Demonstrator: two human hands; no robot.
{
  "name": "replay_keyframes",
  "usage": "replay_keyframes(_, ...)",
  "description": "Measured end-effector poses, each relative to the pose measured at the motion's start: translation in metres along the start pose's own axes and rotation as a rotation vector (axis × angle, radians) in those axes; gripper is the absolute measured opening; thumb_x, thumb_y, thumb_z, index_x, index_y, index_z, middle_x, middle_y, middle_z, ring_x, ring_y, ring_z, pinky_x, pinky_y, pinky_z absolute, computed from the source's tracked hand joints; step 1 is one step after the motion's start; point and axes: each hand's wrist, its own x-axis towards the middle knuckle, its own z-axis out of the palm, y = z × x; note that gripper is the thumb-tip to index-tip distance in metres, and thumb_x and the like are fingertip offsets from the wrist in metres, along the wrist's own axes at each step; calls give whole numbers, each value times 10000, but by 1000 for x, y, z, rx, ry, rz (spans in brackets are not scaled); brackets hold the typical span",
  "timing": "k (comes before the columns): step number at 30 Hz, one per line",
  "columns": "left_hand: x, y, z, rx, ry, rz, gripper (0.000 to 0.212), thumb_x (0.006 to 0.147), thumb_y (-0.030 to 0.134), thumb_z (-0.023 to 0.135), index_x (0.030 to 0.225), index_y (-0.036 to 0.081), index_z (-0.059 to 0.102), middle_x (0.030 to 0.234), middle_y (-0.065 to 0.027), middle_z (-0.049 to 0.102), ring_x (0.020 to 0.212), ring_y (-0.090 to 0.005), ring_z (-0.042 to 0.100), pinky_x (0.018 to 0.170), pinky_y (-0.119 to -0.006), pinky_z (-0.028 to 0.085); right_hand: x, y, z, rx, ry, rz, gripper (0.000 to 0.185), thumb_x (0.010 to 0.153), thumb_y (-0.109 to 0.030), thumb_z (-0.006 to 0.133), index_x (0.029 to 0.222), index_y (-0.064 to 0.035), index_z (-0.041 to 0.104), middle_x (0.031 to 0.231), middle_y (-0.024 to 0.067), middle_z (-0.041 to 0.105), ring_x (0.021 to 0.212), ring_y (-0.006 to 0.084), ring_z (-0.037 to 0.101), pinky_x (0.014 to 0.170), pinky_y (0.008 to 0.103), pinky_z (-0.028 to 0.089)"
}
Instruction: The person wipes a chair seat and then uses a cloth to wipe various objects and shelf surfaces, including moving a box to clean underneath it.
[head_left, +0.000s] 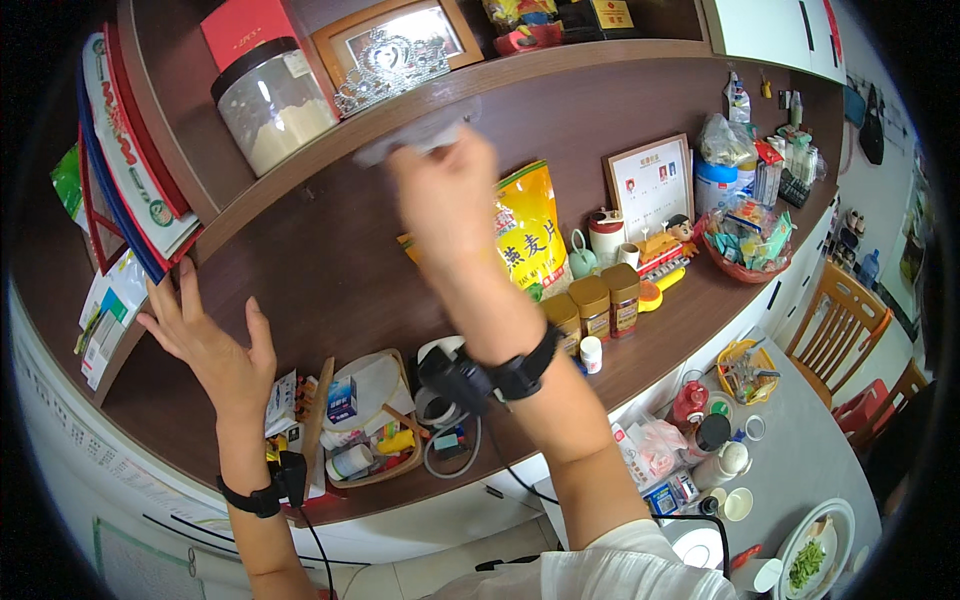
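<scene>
My right hand (448, 176), blurred, is raised just below the wooden shelf edge (525, 70), its fingers closed on a thin, translucent plastic piece (420, 139). Behind its wrist stands a yellow oatmeal bag (532, 232). At the left, my left hand (214, 337) has its fingers spread, the fingertips at the lower corner of hanging red and blue-edged folders or bags (139, 150). Above, on the shelf, are a clear jar of pale powder (277, 112) with a black lid, a silver tiara (394, 64) and a wooden photo frame (469, 34).
On the counter stand several brown-lidded jars (590, 304), a white-lidded bottle (591, 354), a framed certificate (651, 187) and a red basket of packets (746, 262). A basket of small items (412, 465) lies below my hands. A grey table (795, 450) holds cups and a bowl.
</scene>
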Motion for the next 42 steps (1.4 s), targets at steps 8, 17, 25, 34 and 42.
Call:
replay_keyframes(8,-3,5,5,23,3,-17,752,822,172,656,1463,39,285,1530,-231,233,1450,-394,167,1137,-627,31,126,-41,-136,-107,407,-447,182,783,80,464,923,27,568,829,48,602,757,136,546,700,282,460)
replay_keyframes(17,-2,21,12,-49,48,-54,789,862,206,630,1513,51,211,1565,-262,128,1470,-407,79,1142,-614,13,105,-8,-99,-433,413,-392,246,770,56,453,980,12,573,865,97,620,781,182,571,723,340,476)
replay_keyframes(25,-18,60,20,-178,-120,-37,825,830,171,632,1529,68,207,1594,-259,19,1480,-421,-14,1131,-622,-30,19,44,8,-186,-247,-50,451,746,26,501,1191,95,520,1113,323,603,1120,471,550,975,429,424)
replay_keyframes(34,-47,49,62,-291,-526,-93,817,774,149,637,1511,111,287,1592,-243,90,1482,-407,40,1112,-662,-33,125,23,-114,24,206,84,390,830,-29,573,1199,81,513,1062,189,615,908,252,614,789,408,520)
replay_keyframes(42,-71,4,133,-318,-764,-270,890,803,237,672,1536,77,193,1604,-213,60,1495,-341,19,1143,-619,-6,187,16,-180,80,316,-229,286,852,95,473,1108,30,584,995,107,633,847,227,630,758,363,544)
